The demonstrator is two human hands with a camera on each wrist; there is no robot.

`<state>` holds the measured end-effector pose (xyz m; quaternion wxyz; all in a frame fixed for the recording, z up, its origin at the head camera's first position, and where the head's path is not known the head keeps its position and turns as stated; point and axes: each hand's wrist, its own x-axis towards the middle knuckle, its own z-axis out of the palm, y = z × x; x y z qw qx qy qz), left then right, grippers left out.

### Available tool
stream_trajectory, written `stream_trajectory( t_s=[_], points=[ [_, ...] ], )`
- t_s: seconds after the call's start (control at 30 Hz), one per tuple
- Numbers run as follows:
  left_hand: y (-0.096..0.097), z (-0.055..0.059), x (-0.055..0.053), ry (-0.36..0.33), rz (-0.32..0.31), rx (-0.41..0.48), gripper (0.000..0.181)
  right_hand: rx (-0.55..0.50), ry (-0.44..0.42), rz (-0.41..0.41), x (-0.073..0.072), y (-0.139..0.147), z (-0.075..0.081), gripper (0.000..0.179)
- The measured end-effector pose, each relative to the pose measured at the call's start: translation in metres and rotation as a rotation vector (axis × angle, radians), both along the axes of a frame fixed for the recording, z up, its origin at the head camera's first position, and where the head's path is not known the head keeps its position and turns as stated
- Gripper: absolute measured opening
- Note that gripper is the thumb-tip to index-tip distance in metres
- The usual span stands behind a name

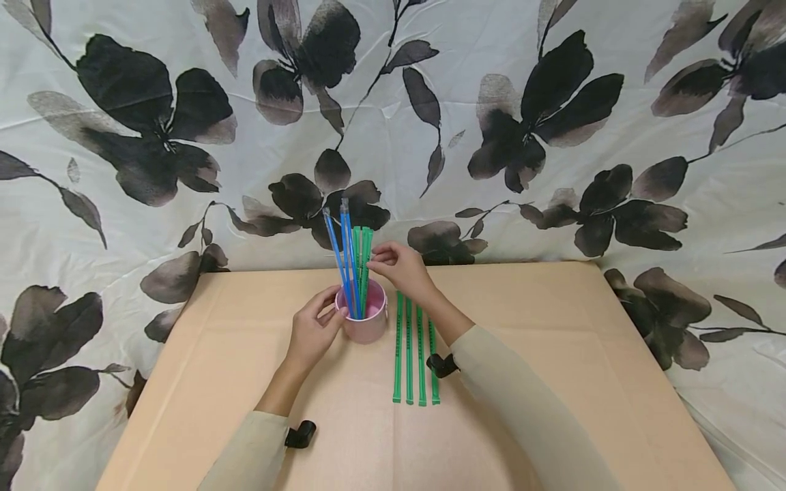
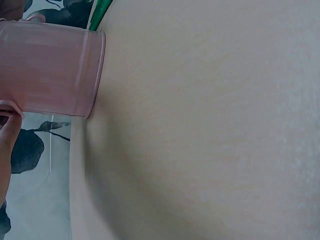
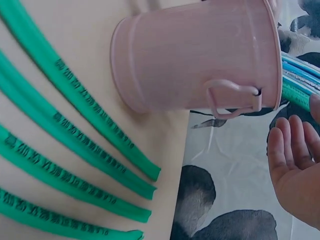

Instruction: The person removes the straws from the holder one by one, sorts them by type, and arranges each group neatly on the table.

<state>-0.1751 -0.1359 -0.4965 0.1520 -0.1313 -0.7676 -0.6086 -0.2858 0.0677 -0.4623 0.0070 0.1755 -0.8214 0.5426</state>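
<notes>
A small pink metal bucket [image 1: 365, 331] with side loop handles stands upright near the table's back edge. My left hand [image 1: 314, 327] grips its left side, thumb at the rim; in the left wrist view, a finger lies at the handle loop [image 2: 10, 106]. Blue straws [image 1: 344, 262] and printed green straws [image 1: 364, 266] stand in the bucket and lean slightly left. My right hand [image 1: 402, 273] is beside the green straws' upper part, thumb tip right at them. In the right wrist view its other fingers [image 3: 295, 145] are loosely extended, away from the straws.
Several more green straws [image 1: 409, 354] lie side by side on the table [image 1: 522, 382], right of the bucket and under the right forearm. A floral cloth [image 1: 430, 150] hangs behind the table. Black wrist cameras [image 1: 301, 434] sit on both sleeves.
</notes>
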Motion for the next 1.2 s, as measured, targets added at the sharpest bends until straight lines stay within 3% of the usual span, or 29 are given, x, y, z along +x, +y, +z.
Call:
stream_trajectory(
  t_s=[0.5, 0.9, 1.2],
  points=[
    [0.004, 0.002, 0.0, 0.0, 0.013, -0.008, 0.045, -0.038, -0.058, 0.014, -0.011, -0.009, 0.004, 0.029],
    [0.005, 0.001, -0.001, -0.001, 0.018, 0.015, 0.045, 0.024, 0.038, -0.011, -0.008, -0.001, 0.016, 0.018],
    [0.005, -0.001, -0.002, -0.004, 0.009, 0.038, 0.043, -0.086, 0.028, -0.008, -0.005, 0.006, 0.03, 0.018]
  ],
)
